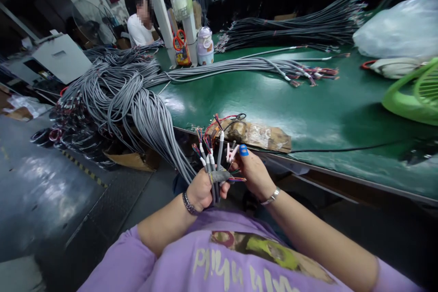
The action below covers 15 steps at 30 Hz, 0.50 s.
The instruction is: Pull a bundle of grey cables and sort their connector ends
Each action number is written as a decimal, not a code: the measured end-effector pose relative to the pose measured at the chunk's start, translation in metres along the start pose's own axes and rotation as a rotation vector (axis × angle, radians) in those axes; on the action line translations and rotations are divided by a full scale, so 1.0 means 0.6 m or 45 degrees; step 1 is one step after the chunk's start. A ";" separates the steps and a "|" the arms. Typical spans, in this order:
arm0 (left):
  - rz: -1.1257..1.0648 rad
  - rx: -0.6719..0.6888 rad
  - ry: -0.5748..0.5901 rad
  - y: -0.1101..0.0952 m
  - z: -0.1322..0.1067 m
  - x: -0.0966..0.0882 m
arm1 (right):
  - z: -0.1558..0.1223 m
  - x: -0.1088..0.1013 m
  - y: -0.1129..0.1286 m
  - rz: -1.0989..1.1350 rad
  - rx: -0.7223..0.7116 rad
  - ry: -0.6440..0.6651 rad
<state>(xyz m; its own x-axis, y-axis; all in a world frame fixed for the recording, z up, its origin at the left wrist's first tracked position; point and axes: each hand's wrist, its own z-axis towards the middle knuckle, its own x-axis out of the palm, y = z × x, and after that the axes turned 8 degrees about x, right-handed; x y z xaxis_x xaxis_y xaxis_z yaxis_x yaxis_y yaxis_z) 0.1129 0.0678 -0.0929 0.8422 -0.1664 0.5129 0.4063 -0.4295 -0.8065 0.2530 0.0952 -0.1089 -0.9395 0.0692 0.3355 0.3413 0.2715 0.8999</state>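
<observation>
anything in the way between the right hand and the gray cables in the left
In this view, a pink clip shows between the right hand and the upright gray cables in the left hand; whether it's held is unclear. Lower, nothing visible blocks the coloured wires pointing rightward.

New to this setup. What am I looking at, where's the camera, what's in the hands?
No machine here: a person works bare-handed. The picture comes from a camera worn on the head, looking forward and down. The left hand grips a bunch of cables with coloured wire ends. The right hand, blue wrap on one fingertip, is beside them at a pink clip; its exact grip is unclear. On the green table lie long grey cables, dark cables and a plastic bag.
</observation>
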 end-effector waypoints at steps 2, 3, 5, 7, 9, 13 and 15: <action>-0.002 0.000 0.017 0.001 0.003 -0.002 | 0.004 0.003 -0.002 0.151 0.146 0.154; 0.000 0.000 0.022 0.001 0.004 -0.002 | 0.006 0.005 -0.002 0.242 0.217 0.223; -0.002 -0.001 0.012 0.002 0.004 -0.003 | 0.009 0.007 -0.001 0.398 0.309 0.295; -0.008 -0.008 -0.008 0.002 0.005 -0.003 | 0.012 0.009 -0.001 0.459 0.343 0.297; -0.003 -0.019 -0.025 0.004 0.006 -0.004 | 0.015 0.010 -0.002 0.467 0.336 0.266; 0.038 -0.050 -0.063 0.007 0.008 -0.004 | 0.019 0.013 -0.004 0.512 0.297 0.177; 0.045 -0.049 -0.076 0.008 0.009 -0.004 | 0.018 0.014 -0.004 0.519 0.299 0.165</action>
<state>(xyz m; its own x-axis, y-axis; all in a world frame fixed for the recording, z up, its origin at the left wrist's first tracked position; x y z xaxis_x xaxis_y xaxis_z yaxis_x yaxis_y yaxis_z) 0.1147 0.0708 -0.0993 0.8758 -0.1293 0.4651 0.3631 -0.4582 -0.8113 0.2441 0.1054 -0.1110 -0.7145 0.0988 0.6927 0.6508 0.4574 0.6060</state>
